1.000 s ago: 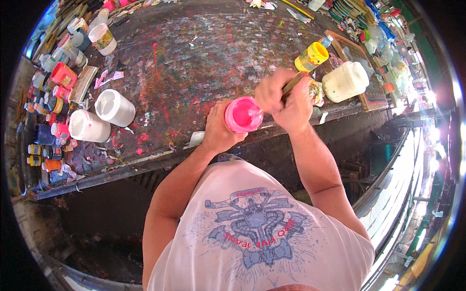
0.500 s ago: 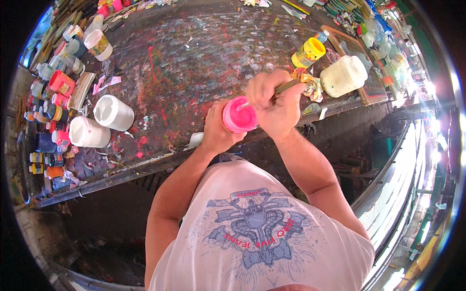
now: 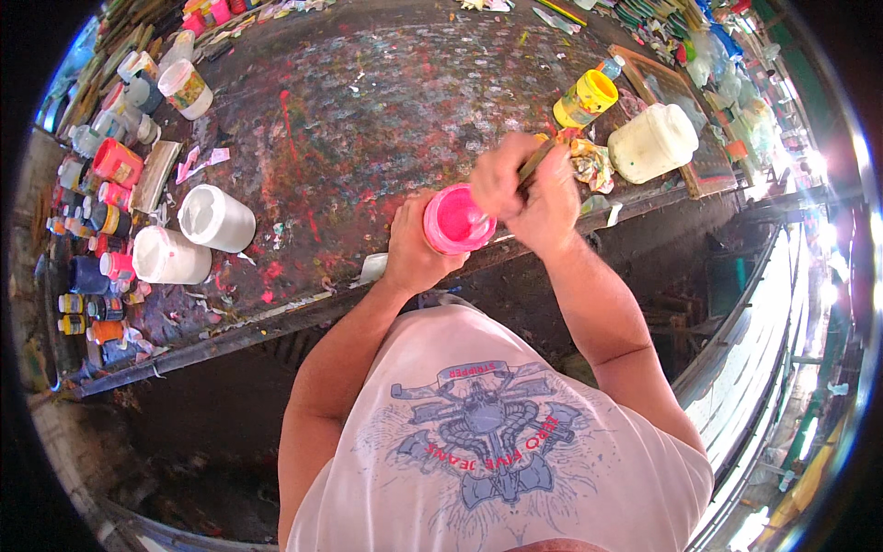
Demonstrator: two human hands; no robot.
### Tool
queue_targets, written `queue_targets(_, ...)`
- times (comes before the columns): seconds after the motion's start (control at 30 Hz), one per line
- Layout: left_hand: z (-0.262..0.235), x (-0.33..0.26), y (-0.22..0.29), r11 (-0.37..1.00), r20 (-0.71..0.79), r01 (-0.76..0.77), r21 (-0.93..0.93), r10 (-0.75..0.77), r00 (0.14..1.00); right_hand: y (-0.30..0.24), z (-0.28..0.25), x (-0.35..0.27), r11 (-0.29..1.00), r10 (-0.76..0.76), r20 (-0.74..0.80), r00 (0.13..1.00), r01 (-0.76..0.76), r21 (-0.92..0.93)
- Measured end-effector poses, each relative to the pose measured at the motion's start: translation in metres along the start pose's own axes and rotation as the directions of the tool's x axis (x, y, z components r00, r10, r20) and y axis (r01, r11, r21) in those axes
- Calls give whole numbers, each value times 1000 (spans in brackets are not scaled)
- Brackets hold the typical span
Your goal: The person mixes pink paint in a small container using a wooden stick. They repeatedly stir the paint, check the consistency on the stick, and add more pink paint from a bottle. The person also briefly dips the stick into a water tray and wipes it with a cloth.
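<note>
A jar of pink paint (image 3: 451,241) stands near the table's front edge, its open mouth tilted toward me. My left hand (image 3: 411,247) is closed around the left side of this jar. Above its right rim, my right hand (image 3: 531,191) grips a thin brown stick (image 3: 535,163) that slants up out of the fist. The stick's lower end reaches down into the paint, partly hidden by the fingers and slightly blurred. Just right of that hand lies a crumpled, paint-stained rag (image 3: 593,166).
A pale cream tub (image 3: 655,143) and a yellow paint jar (image 3: 586,98) stand to the right, by a wooden frame (image 3: 681,120). Two white tubs (image 3: 217,219) are on the left, with several small paint jars (image 3: 106,221) beyond them. The stained table (image 3: 368,120) ends at a front edge.
My right hand has shifted slightly to the right and turned, with the stick now steeper and its lower end moved across the paint. My left hand still holds the jar in nearly the same place.
</note>
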State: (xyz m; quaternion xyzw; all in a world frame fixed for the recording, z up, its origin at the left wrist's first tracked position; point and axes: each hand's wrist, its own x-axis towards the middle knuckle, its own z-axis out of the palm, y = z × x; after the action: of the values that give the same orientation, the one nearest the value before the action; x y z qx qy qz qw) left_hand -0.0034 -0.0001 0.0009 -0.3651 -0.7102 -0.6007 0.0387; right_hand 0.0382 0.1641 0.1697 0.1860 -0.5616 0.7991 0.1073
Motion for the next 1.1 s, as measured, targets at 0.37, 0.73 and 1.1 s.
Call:
queue_targets(0.37, -1, 1, 5, 999, -15, -9, 39, 9, 1000, -6, -2, 8, 998, -6, -14, 1000, 5, -65)
queue_targets(0.73, 1, 1, 2, 1000, -18, -5, -7, 5, 1000, -4, -7, 11, 996, -70, -19, 997, 69, -54)
queue_targets(1.1, -3, 5, 6, 1000, -5, 20, -7, -20, 1000, -10, -3, 17, 985, -77, 67, 995, 65, 160)
